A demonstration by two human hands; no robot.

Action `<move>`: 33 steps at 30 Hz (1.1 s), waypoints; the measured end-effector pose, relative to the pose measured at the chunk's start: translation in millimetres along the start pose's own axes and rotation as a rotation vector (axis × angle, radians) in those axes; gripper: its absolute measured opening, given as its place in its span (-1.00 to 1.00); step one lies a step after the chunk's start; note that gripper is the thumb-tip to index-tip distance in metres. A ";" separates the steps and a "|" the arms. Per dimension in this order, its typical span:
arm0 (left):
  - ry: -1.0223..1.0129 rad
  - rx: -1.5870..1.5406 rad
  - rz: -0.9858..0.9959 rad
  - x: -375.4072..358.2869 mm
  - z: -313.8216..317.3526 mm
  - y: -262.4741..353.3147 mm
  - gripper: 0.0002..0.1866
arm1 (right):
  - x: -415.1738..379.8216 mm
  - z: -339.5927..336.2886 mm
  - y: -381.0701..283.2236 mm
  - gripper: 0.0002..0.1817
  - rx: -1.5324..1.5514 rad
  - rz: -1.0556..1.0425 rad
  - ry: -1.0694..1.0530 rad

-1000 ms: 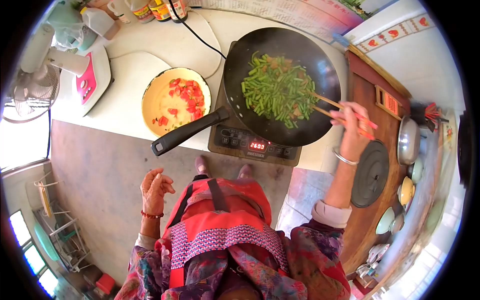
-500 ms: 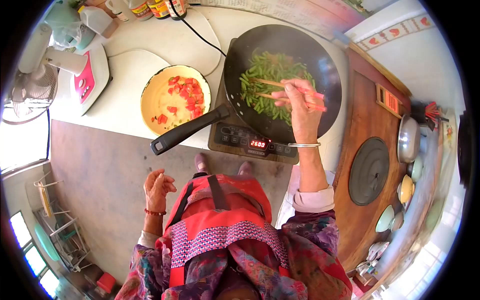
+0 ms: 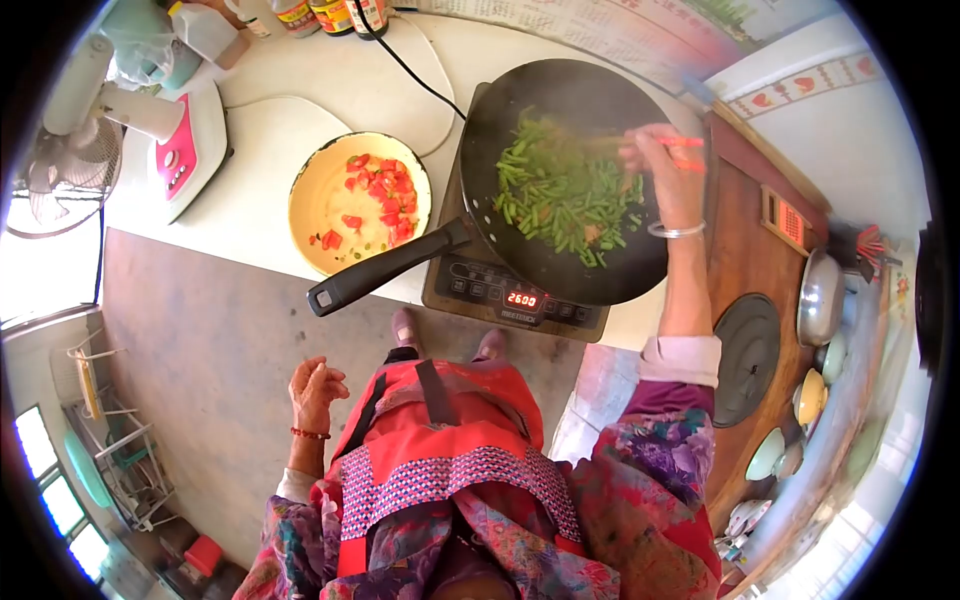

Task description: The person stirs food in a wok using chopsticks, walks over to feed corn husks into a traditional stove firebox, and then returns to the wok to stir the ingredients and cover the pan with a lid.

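Observation:
My right hand is closed round a pair of chopsticks, their red ends showing past the fingers. It is over the right side of a black wok, and steam blurs the chopsticks' tips. Cut green beans lie in a heap across the wok's bottom. The wok sits on an induction cooker lit with 2600, its long handle pointing left. Low on the left, away from the counter, my left hand hangs with loosely bent fingers and holds nothing.
A cream enamel bowl with chopped red pieces stands left of the wok. Behind are sauce bottles and a black cord. A fan and a pink-and-white appliance are at left, a wooden stove top with a round lid at right.
My right hand has moved right with the chopsticks, from over the middle of the beans to the wok's right side. The beans are more spread to the right. My left hand has stayed low.

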State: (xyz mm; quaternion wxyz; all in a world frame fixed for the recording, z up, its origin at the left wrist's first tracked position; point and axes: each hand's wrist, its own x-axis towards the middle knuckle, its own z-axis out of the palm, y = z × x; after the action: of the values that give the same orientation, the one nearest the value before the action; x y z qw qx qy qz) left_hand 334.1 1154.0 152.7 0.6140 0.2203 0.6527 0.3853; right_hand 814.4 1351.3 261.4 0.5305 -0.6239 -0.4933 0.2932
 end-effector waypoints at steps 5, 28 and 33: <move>0.007 0.011 -0.035 6.1 -14.1 -17.2 -0.67 | -65.6 -12.8 -58.2 -0.84 0.007 0.053 -0.159; 0.192 0.149 -0.218 0.1 -55.4 -69.8 -0.67 | -51.0 -25.1 -10.0 -0.81 0.236 0.001 0.373; 0.236 0.143 -0.238 -6.7 -64.8 -81.7 -0.68 | -12.5 -18.3 28.6 -0.84 0.408 0.064 0.578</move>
State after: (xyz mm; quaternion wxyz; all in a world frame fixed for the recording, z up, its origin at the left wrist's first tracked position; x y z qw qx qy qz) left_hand 287.3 1084.3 90.4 0.5572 0.1377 0.7674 0.2858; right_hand 835.1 1334.3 237.0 0.7524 -0.5773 -0.2345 0.2136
